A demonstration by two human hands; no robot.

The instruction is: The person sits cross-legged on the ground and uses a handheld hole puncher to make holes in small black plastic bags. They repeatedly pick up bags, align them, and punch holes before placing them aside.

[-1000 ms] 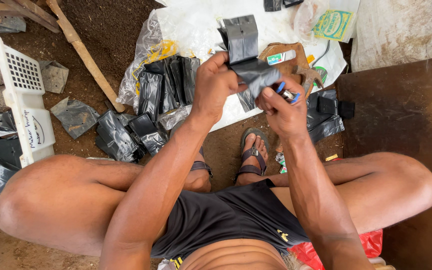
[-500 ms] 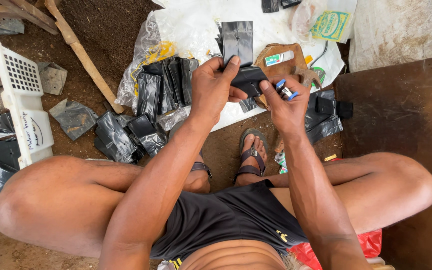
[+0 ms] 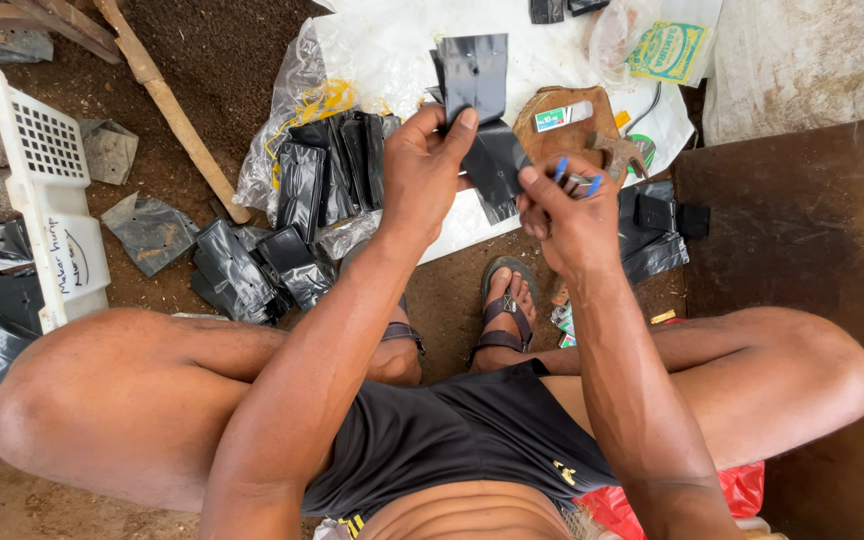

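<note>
Your left hand (image 3: 422, 170) pinches a folded black plastic bag (image 3: 477, 95); your right hand (image 3: 567, 215) grips a small blue-handled tool (image 3: 574, 180) touching it.

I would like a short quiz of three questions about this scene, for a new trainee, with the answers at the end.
1. True or false: the left hand holds a black plastic bag.
2. What does the right hand grip? A) a hammer B) a small tool with blue handles C) a stone
3. Fill in: the white basket stands at the ____ edge of the picture.

Key: 1 true; 2 B; 3 left.
</note>
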